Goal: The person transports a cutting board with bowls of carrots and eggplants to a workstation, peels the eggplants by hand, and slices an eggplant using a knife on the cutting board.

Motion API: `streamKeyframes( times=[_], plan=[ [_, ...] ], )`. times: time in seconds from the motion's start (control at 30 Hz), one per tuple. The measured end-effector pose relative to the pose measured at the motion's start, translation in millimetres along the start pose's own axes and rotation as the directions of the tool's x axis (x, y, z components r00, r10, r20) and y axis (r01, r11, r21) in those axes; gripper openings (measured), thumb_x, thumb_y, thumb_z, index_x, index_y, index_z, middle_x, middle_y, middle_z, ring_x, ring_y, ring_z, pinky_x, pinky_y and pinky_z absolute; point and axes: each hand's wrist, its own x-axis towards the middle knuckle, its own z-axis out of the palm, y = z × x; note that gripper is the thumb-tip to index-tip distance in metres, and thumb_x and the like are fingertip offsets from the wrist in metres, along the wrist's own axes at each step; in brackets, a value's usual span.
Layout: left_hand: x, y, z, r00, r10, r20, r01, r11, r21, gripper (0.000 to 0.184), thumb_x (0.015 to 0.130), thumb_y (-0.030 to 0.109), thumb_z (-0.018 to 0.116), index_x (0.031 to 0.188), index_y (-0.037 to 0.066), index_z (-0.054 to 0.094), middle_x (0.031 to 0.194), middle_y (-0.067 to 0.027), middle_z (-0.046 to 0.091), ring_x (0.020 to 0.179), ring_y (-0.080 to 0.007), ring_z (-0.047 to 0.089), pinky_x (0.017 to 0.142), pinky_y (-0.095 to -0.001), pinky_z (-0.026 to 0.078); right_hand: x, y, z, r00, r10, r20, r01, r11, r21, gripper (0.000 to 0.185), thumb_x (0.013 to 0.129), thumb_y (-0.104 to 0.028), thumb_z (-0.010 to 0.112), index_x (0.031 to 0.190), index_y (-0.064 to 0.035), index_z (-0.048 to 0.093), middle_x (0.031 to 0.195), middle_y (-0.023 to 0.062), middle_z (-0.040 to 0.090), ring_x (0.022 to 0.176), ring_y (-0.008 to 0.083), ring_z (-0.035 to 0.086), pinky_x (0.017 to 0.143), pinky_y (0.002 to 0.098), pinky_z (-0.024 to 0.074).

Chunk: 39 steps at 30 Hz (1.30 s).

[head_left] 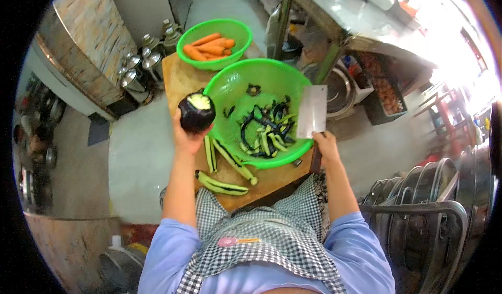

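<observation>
My left hand (187, 140) is wrapped round a dark round eggplant (196, 117), whose cut top shows pale flesh. The eggplant is held up at the left rim of a large green basket (225, 79). In my right hand (327, 143) is a cleaver (312, 111), its broad blade upright over the basket's right rim. Dark and green peelings (269, 129) lie inside the basket. Several long striped, partly peeled vegetables (222, 185) rest on the wooden board (261, 185) in front of me.
Beyond the large basket stands a smaller green basket (240, 32) of carrots (210, 47). Metal flasks (151, 61) stand on the floor at left. A metal-topped table (334, 6) is at back right, with a crate (387, 98) below. A metal rack (418, 205) is at lower right.
</observation>
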Motion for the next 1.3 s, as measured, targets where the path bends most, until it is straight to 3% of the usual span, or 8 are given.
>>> streamKeyframes(
  times=[0.13,0.5,0.57,0.63,0.7,0.8,1.0,1.3],
  plan=[
    [14,12,-14,0.979,-0.182,0.096,0.189,0.979,-0.076,0.065,0.076,0.057,0.052,0.126,0.015,0.045,0.124,-0.0141,0.049,0.106,-0.0392,0.052,0.077,-0.0475,0.053,-20,-15,15,0.993,-0.1,0.069,0.111,0.978,-0.176,0.024,0.081,-0.011,0.06,0.096,0.0065,0.057,0.078,0.0049,0.057,0.068,0.0134,0.053,0.06,0.0301,0.0437],
    [-73,56,-26,0.893,0.004,0.451,0.176,0.917,-0.357,0.062,0.076,0.044,0.059,0.131,0.02,0.039,0.134,-0.0158,0.036,0.121,-0.0443,0.032,0.082,-0.0539,0.05,-119,-126,48,0.717,-0.626,0.306,0.678,0.729,-0.095,0.023,0.078,-0.012,0.061,0.097,0.0015,0.059,0.083,0.0021,0.059,0.076,0.0092,0.052,0.067,0.0254,0.0436],
    [-80,80,-4,0.858,0.086,0.507,0.125,0.921,-0.368,0.062,0.077,0.044,0.058,0.131,0.018,0.04,0.135,-0.0149,0.036,0.123,-0.0434,0.031,0.082,-0.0543,0.049,-126,-158,42,0.702,-0.682,0.206,0.712,0.677,-0.184,0.019,0.078,-0.011,0.062,0.092,0.0005,0.06,0.079,0.0008,0.058,0.071,0.0094,0.051,0.064,0.0262,0.0433],
    [-83,102,23,0.807,0.152,0.571,0.091,0.923,-0.374,0.062,0.078,0.043,0.057,0.131,0.017,0.04,0.136,-0.0141,0.036,0.126,-0.0425,0.029,0.081,-0.0546,0.049,-136,-192,47,0.667,-0.736,0.115,0.711,0.675,0.199,0.016,0.077,-0.012,0.062,0.087,-0.0004,0.06,0.074,0.0003,0.057,0.063,0.0107,0.051,0.057,0.0257,0.0424],
    [-79,119,47,0.727,0.152,0.67,0.159,0.912,-0.379,0.066,0.075,0.039,0.063,0.132,0.018,0.038,0.138,-0.0151,0.03,0.128,-0.0419,0.022,0.085,-0.0547,0.047,-124,-212,37,0.619,-0.757,-0.21,0.786,0.6,0.152,0.014,0.077,-0.012,0.062,0.085,-0.0007,0.06,0.071,0.0019,0.057,0.055,0.0125,0.051,0.049,0.0251,0.0406],
    [-84,136,79,0.642,0.142,0.754,0.236,0.898,-0.37,0.073,0.07,0.029,0.071,0.133,0.019,0.036,0.141,-0.0153,0.024,0.131,-0.0416,0.015,0.088,-0.0564,0.044,-147,-235,40,0.712,-0.688,-0.14,0.686,0.639,0.349,0.013,0.079,-0.012,0.061,0.085,-0.0007,0.06,0.072,0.0049,0.06,0.057,0.0123,0.055,0.05,0.024,0.0425],
    [-101,123,69,0.621,0.158,0.768,0.169,0.929,-0.328,0.066,0.076,0.03,0.067,0.134,0.023,0.036,0.143,-0.0115,0.024,0.131,-0.0415,0.015,0.087,-0.0588,0.043,-161,-167,24,0.787,-0.613,0.072,0.582,0.775,0.246,0.015,0.079,-0.012,0.06,0.091,-0.002,0.058,0.077,0.0023,0.06,0.063,0.0116,0.057,0.058,0.0246,0.0477],
    [-124,63,10,0.847,-0.111,0.52,0.279,0.926,-0.255,0.076,0.073,0.04,0.067,0.137,0.025,0.03,0.14,-0.0125,0.028,0.128,-0.0441,0.021,0.085,-0.055,0.047,-148,-25,-21,0.985,-0.165,0.051,0.125,0.887,0.444,0.023,0.08,-0.01,0.059,0.1,0.0014,0.056,0.089,0.0075,0.062,0.075,0.0166,0.061,0.068,0.0299,0.0517]
  ],
)
